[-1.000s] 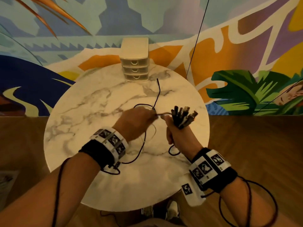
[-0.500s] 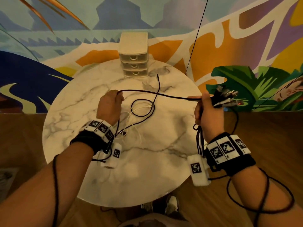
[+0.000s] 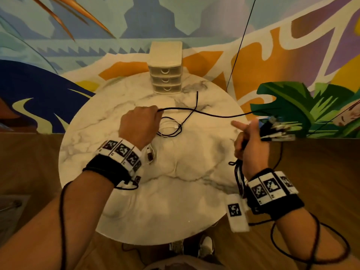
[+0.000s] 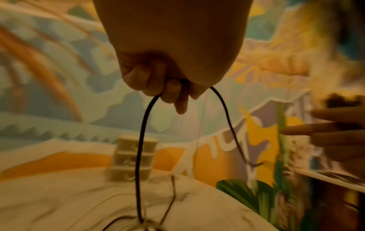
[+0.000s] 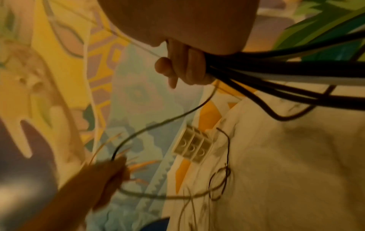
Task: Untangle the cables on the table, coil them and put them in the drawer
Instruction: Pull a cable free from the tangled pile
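Note:
My left hand (image 3: 142,123) grips a thin black cable (image 3: 214,114) above the middle of the round marble table (image 3: 185,201); the left wrist view shows its fingers (image 4: 171,89) curled round that cable (image 4: 140,148). The cable runs right, slightly slack, to the bundle of cable ends (image 3: 276,130) that my right hand (image 3: 251,145) holds past the table's right edge, index finger (image 3: 236,124) pointing left. The right wrist view shows several dark cables (image 5: 266,70) gripped in that hand. Tangled black and white loops (image 3: 171,131) lie on the table.
A small cream three-drawer unit (image 3: 165,75), all drawers closed, stands at the table's far edge against the painted wall. More bundle cables hang below my right wrist (image 3: 238,178). Wooden floor surrounds the table.
One second ago my hands were together over the table's middle. They have pulled apart, drawing the black cable out between them, and my right index finger now sticks out.

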The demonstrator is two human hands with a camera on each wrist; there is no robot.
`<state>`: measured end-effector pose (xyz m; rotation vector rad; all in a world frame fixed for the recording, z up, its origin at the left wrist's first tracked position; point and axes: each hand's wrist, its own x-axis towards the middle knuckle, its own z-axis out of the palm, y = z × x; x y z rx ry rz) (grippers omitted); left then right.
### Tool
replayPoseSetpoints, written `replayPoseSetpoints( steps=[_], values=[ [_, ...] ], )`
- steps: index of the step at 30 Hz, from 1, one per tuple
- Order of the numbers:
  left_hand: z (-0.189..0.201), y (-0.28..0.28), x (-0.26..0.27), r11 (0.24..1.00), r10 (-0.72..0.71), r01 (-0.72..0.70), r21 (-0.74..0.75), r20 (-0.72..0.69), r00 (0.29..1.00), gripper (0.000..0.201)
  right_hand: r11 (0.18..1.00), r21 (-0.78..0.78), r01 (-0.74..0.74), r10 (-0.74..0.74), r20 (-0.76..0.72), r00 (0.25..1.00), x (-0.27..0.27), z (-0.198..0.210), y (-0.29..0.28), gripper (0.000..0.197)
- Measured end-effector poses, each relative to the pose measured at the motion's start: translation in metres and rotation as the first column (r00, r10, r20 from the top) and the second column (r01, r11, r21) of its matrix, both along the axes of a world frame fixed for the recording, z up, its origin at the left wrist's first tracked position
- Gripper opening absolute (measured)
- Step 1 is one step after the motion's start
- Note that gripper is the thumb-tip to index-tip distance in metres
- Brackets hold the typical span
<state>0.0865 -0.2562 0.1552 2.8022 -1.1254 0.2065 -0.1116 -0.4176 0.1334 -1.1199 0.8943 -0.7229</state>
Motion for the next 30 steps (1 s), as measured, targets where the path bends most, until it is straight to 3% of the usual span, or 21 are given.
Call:
replayPoseSetpoints(
  steps=[4,8,11,13,15,17,20,21,22,24,26,27,30],
  values=[
    [0.012,-0.027,-0.057,0.959,-0.198,0.177,0.220,0.078,0.977,0.028,0.922,-0.095,-0.377,0.363,-0.134,0.922,0.008,-0.003,0.033,0.058],
    [-0.006,-0.028,-0.096,0.938,-0.327,0.331,0.107,-0.049,0.944,0.026,0.885,-0.072,-0.460,0.436,-0.222,0.872,0.012,-0.003,0.042,0.052],
    [-0.035,-0.019,-0.101,0.961,-0.278,0.268,-0.075,-0.240,0.930,0.025,0.907,-0.100,-0.408,0.392,-0.150,0.908,0.011,-0.001,0.036,0.038],
    [-0.070,-0.003,-0.091,0.972,-0.221,0.142,-0.188,-0.512,0.830,0.022,0.944,-0.109,-0.310,0.303,-0.075,0.950,0.009,0.003,0.029,0.036],
    [-0.094,0.014,-0.065,0.987,-0.077,-0.044,-0.154,-0.696,0.714,0.018,0.983,-0.065,-0.172,0.172,0.007,0.985,0.006,0.010,0.019,0.036],
    [-0.096,0.018,-0.027,0.982,0.050,-0.160,-0.103,-0.672,0.739,0.021,0.996,-0.032,-0.084,0.085,0.053,0.995,0.002,0.015,0.013,0.036],
    [-0.062,-0.001,0.014,0.865,0.013,-0.251,-0.434,-0.480,0.877,0.017,1.000,-0.027,0.006,-0.004,0.078,0.997,-0.003,0.017,0.011,0.037],
    [-0.055,-0.006,0.021,0.830,-0.017,-0.230,-0.508,-0.435,0.900,0.015,0.999,-0.010,0.041,-0.040,0.092,0.995,-0.004,0.019,0.009,0.037],
    [-0.056,-0.009,0.023,0.849,-0.046,-0.196,-0.491,-0.439,0.897,0.014,0.997,0.008,0.073,-0.074,0.110,0.991,-0.005,0.021,0.007,0.037],
    [-0.070,-0.004,0.018,0.955,-0.055,-0.131,-0.267,-0.590,0.805,0.017,0.990,0.017,0.142,-0.143,0.154,0.978,-0.009,0.024,-0.001,0.036],
    [-0.076,0.003,0.013,0.980,0.023,-0.166,-0.114,-0.754,0.657,0.022,0.975,0.013,0.222,-0.220,0.191,0.956,-0.015,0.026,-0.011,0.034],
    [-0.074,0.004,0.014,0.969,0.027,-0.207,-0.135,-0.776,0.630,0.025,0.966,0.021,0.258,-0.256,0.209,0.944,-0.017,0.025,-0.015,0.032],
    [-0.059,-0.008,0.016,0.920,-0.081,-0.236,-0.314,-0.739,0.669,0.031,0.954,0.065,0.292,-0.300,0.217,0.929,-0.021,0.022,-0.019,0.033]
  ],
)
